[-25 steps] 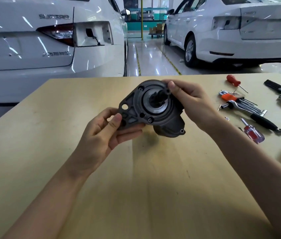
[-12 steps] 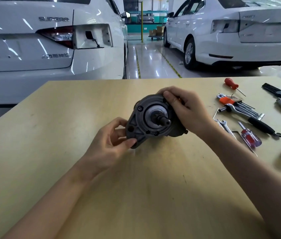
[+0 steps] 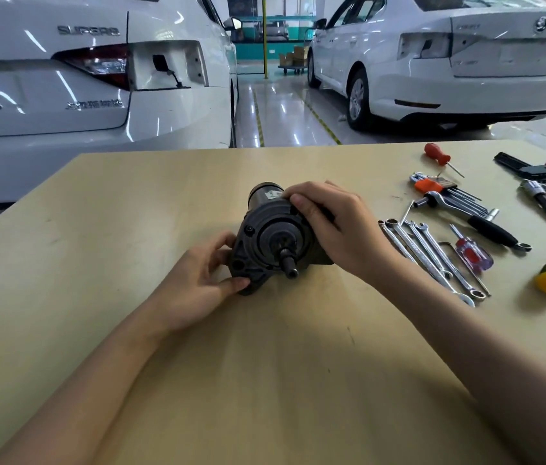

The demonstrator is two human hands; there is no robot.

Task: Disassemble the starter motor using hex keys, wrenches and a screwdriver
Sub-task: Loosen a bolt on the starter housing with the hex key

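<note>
Both hands steady the starter motor (image 3: pixel 275 236) on the table (image 3: pixel 131 203), shaft toward the viewer: left hand (image 3: pixel 198 283) pinches its flange, right hand (image 3: pixel 338 226) curls over its housing, apparently exposing end-plate screws.

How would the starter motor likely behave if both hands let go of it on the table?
The starter motor has a rounded body, so it might roll, though its lobed front flange would probably stop it soon. It looks like solid metal, likely heavy for its size and rigid. The left hand and right hand both steady it, which hints at some weight.
</note>
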